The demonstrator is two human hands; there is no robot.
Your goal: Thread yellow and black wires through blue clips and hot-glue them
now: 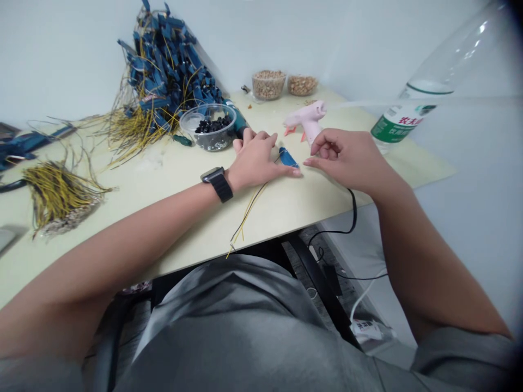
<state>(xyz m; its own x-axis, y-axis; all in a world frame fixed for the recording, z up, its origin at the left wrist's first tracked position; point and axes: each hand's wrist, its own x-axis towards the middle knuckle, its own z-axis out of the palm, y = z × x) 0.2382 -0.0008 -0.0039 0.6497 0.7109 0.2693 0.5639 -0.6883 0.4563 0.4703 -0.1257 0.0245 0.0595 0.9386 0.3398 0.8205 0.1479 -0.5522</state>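
Note:
A small blue piece (288, 158) lies on the table between my hands. Yellow and black wires (250, 209) run from beneath my left hand toward the table's front edge. My left hand (256, 159) rests palm down with its fingers stretched out, the thumb tip at the near edge of the blue piece. Just right of that piece, my right hand (347, 158) is closed, thumb and curled fingers drawn together; whatever may be between them is too small to make out. Behind it stands a pink glue gun (309, 118), its handle partly hidden by my right fingers.
Blue parts with wires (163, 71) are heaped at the back left. Near them sits a clear tub (192, 130) of black pieces. A yellow wire bundle (61, 190) lies left. Two tubs of tan pieces (268, 87) stand behind, a large bottle (396, 120) at right. A black cable (354, 209) hangs over the edge.

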